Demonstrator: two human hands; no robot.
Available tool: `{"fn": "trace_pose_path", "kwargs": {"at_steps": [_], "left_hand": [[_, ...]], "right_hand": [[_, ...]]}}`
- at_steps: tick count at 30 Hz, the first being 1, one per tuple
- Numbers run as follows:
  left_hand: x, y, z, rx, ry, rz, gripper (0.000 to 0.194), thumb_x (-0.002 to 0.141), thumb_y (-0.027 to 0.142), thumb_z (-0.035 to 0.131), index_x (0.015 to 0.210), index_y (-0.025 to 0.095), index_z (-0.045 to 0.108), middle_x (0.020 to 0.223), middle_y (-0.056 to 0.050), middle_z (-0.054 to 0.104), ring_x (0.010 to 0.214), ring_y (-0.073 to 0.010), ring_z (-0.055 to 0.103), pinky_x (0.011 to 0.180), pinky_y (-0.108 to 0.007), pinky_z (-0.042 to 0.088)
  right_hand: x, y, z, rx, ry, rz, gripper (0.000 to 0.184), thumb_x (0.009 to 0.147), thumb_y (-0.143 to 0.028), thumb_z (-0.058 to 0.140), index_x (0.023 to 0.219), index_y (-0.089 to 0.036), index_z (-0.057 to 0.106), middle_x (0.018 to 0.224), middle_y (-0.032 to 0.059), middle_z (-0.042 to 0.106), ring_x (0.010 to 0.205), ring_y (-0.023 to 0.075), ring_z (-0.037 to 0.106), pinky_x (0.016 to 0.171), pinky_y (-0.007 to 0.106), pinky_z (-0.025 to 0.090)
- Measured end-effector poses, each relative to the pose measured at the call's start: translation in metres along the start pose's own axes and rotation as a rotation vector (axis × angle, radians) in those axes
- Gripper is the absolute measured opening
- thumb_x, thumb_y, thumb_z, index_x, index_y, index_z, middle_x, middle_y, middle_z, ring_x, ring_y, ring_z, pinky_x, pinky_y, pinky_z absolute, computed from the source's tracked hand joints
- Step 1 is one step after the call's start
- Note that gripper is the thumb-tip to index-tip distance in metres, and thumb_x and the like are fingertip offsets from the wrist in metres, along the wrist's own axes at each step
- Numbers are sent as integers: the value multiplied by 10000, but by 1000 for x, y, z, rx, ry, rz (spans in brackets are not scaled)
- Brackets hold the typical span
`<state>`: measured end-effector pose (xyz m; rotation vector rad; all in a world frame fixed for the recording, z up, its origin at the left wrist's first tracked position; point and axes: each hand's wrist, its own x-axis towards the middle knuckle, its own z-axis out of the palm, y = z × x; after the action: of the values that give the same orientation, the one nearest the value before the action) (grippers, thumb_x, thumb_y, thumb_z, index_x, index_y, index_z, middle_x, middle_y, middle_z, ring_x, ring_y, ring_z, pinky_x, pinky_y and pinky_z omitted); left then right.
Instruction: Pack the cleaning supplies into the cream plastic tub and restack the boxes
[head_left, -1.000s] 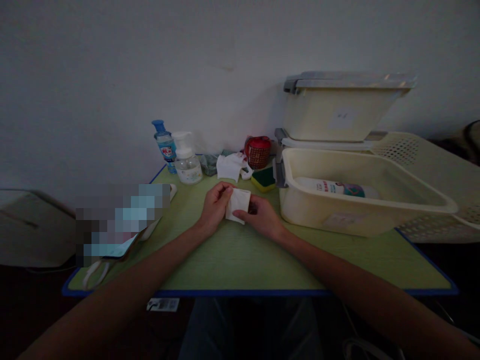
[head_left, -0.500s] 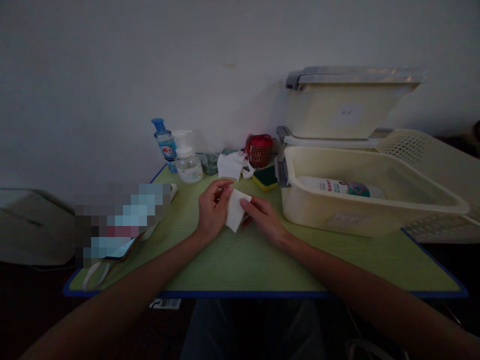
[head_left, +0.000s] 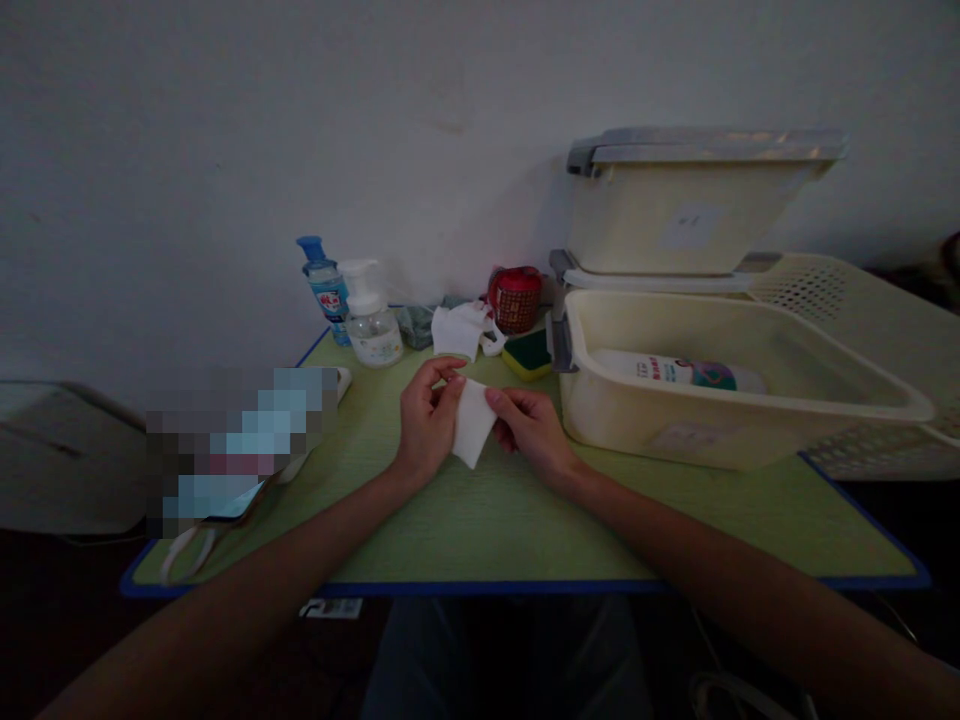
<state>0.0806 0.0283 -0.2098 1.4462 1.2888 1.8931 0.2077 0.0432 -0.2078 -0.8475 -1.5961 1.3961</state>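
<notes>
Above the middle of the green table (head_left: 480,530), a small folded white sheet (head_left: 472,425), tissue or thin cloth, is held between my two hands. My left hand (head_left: 429,415) pinches its upper left edge between thumb and fingers. On the other side, my right hand (head_left: 532,430) grips the upper right edge, thumb on top and fingers curled behind. The sheet's lower corner hangs free, pointing toward me. Just beyond the hands lie a crumpled white cloth-like item (head_left: 457,328) and a yellow-green sponge (head_left: 529,355).
At the back left stand a blue detergent bottle (head_left: 326,295) and a clear pump bottle (head_left: 373,335). A red patterned container (head_left: 517,300) sits by the wall. On the right, a cream bin (head_left: 675,425) holds a white bottle (head_left: 660,370); a lidded box (head_left: 675,215) rises behind it.
My right hand's fingers have shifted slightly along the sheet's right edge, and more of them now shows. The left hand keeps its pinch. The whole view has moved slightly.
</notes>
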Motion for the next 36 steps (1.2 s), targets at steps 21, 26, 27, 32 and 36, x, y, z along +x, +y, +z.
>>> {"fn": "trace_pose_path", "kwargs": {"at_steps": [21, 26, 27, 32, 36], "left_hand": [[5, -7, -4, 45, 119, -48, 106, 732, 228, 540, 815, 166, 562, 703, 11, 525, 633, -104, 502, 510, -181, 380], [3, -1, -2, 49, 105, 12, 80, 735, 214, 548, 799, 166, 545, 726, 8, 534, 652, -99, 517, 502, -166, 386], [2, -1, -1, 42, 101, 21, 82, 734, 208, 551, 804, 168, 541, 729, 10, 533, 648, -95, 518, 503, -164, 389], [1, 2, 0, -2, 74, 59, 128, 717, 175, 571, 825, 181, 502, 692, 37, 493, 599, -76, 504, 519, -161, 406], [0, 4, 1, -13, 58, 77, 133, 724, 192, 570, 828, 187, 486, 692, 41, 486, 577, -69, 503, 507, -161, 402]], "right_hand": [[0, 1, 7, -143, -363, 112, 313, 792, -393, 542, 608, -140, 539, 519, -37, 479, 470, 66, 394, 469, 210, 269], [1, 4, 6, -121, -339, 92, 246, 685, -347, 660, 619, -134, 555, 565, -42, 492, 527, 67, 401, 512, 206, 297], [1, 5, 6, -94, -315, 85, 234, 669, -343, 673, 647, -134, 571, 594, -35, 521, 549, 75, 426, 533, 211, 322], [5, 9, 2, 130, -172, 79, 319, 620, -385, 708, 835, -167, 618, 841, 13, 646, 725, 127, 553, 692, 270, 424], [5, 7, -1, 158, -167, 128, 308, 606, -369, 720, 809, -157, 627, 774, 4, 645, 615, 93, 532, 570, 225, 402]]}}
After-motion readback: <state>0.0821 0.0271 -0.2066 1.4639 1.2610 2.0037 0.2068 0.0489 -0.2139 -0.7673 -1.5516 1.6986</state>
